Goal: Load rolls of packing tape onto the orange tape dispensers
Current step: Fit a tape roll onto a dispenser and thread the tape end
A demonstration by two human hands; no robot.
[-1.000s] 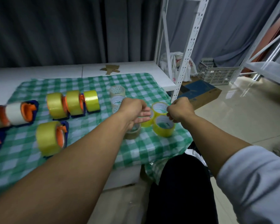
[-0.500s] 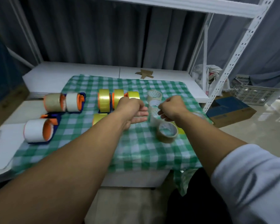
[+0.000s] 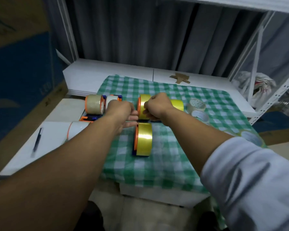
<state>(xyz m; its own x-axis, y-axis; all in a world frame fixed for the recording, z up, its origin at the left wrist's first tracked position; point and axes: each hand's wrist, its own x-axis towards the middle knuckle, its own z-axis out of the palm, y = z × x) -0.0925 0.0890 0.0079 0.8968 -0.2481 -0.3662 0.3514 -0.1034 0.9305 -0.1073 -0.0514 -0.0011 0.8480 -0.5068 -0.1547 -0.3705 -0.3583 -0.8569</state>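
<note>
Reaching out over the checked cloth on the bench, both bare forearms meet at the far row of loaded dispensers. The left grip hangs just left of a yellow roll. Its lower fingers lie fairly straight and point right, while the upper ones are curled, and I cannot tell whether they pinch anything. The right grip is balled up in front of that same roll, touching it or nearly so, and what it holds, if anything, is hidden. The roll stands on edge against an orange flange. A second yellow roll shows just right of the right wrist. Nearer, a third one stands on edge on its own orange dispenser, apart from both grips. To the left stand a brownish roll and a white roll on dispensers. Loose rolls lie flat at the cloth's right side. A pen lies on white paper at the left
</note>
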